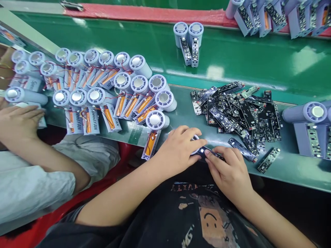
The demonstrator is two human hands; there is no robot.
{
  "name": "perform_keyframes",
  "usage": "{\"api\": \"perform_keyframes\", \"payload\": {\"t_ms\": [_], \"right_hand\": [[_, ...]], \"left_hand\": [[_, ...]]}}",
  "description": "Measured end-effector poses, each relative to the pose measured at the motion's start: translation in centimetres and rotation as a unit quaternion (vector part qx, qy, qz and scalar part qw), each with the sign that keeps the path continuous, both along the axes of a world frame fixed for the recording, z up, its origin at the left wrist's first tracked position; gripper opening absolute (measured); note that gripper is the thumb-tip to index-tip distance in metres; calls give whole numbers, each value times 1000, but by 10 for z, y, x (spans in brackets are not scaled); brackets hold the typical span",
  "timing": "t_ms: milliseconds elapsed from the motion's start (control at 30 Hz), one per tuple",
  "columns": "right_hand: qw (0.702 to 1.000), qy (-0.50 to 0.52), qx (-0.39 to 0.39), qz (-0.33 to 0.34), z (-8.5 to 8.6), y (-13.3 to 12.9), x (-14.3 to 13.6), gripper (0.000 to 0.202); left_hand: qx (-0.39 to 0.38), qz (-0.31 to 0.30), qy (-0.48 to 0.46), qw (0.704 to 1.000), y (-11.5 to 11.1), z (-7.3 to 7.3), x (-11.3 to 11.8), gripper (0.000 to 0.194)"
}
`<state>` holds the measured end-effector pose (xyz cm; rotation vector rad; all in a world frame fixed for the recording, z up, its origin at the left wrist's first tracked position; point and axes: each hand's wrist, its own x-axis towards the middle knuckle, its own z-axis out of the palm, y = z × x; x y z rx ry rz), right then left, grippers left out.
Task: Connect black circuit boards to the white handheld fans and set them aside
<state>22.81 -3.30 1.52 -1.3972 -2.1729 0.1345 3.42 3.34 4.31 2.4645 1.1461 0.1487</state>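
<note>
My left hand [181, 144] wraps over a lavender handheld fan body [195, 137], mostly hidden under the fingers. A black circuit board [214, 154] lies along that fan's handle, with a small bright white spot near its inner end. My right hand [230, 167] pinches the board, thumb and fingertips close to my left hand's fingers. Both hands are at the bench's near edge, in front of my body. Just beyond them lies a heap of loose black circuit boards [240, 110]. Two single boards, one of them this board [269, 160], lie nearer the edge.
Rows of fan bodies with orange batteries [134, 103] stand to the left. Two fans with boards [190, 44] stand at the back; more fans [307, 127] are at right and on the red-covered ledge [155, 13]. A co-worker's hand [20, 120] is at far left.
</note>
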Motion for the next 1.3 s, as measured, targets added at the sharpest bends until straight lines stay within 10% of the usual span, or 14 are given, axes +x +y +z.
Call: {"api": "perform_keyframes", "payload": {"t_ms": [633, 1300], "right_hand": [[992, 62, -92, -62, -25, -17, 34, 20], [997, -45, 64, 24, -16, -3, 15, 27]], "left_hand": [[-44, 42, -1, 998, 0, 3, 10, 16], [-31, 37, -13, 999, 0, 0, 10, 15]]}}
